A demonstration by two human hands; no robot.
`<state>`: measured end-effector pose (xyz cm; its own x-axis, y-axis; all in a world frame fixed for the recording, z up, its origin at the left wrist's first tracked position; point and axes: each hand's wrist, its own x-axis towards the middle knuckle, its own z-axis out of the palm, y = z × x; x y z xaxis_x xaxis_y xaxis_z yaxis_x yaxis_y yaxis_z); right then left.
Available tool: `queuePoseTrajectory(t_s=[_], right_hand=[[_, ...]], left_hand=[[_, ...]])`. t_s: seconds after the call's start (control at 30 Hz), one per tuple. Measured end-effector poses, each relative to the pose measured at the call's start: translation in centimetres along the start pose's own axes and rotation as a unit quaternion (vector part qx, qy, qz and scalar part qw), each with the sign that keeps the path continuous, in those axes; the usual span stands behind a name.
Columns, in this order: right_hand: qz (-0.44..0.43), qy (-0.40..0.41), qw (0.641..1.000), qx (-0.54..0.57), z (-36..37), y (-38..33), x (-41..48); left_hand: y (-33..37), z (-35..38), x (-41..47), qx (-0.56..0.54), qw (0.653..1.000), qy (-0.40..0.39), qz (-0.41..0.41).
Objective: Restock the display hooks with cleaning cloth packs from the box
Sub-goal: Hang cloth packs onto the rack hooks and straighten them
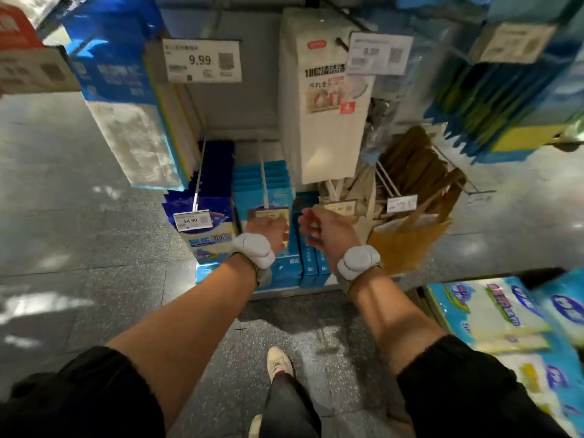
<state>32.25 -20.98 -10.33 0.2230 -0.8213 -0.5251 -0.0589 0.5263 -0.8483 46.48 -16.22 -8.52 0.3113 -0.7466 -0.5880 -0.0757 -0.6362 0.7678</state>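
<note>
Your left hand (268,230) is reaching in behind the price tag (268,216) at the tip of a low hook (264,181), and its fingers are hiding there, so I cannot tell whether it is gripping anything; your right hand (317,227) is hovering just beside it, fingers loosely curled around nothing. You are standing on a grey speckled floor (94,235), facing a grey display wall (234,102) crowded with hanging goods (a 9.99 tag (202,60) is showing up top). The cleaning cloth packs (493,314) are lying flat in the box (537,276) at your lower right, well apart from both hands; light-blue packs (278,181) are hanging in a row on the hook by your left hand. The boxed packs are showing white cloth under wrap, with cyan edges and blue oval logos.
</note>
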Motion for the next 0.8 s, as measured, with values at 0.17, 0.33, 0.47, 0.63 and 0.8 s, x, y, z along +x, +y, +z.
queuePoseTrajectory(t_s=[0.17,0.33,0.47,0.63,0.8], right_hand=[[-0.017,0.055,0.998,0.014,-5.5,1.8,-6.8],[-0.013,0.121,0.991,0.047,-11.6,4.4,-10.5],[-0.005,0.199,0.977,0.079,-18.5,6.3,-14.1],[0.020,0.273,0.956,0.102,-26.2,8.4,-17.7],[0.022,0.344,0.930,0.125,-34.2,10.4,-19.5]], left_hand=[[0.1,6.7,-6.7,0.019,0.998,-0.065,0.013],[-0.9,12.4,-9.3,0.069,0.987,-0.145,0.028],[-1.1,18.7,-12.0,0.121,0.974,-0.188,0.046],[-0.6,25.7,-13.8,0.163,0.956,-0.233,0.073],[-0.1,33.7,-13.1,0.247,0.926,-0.254,0.132]])
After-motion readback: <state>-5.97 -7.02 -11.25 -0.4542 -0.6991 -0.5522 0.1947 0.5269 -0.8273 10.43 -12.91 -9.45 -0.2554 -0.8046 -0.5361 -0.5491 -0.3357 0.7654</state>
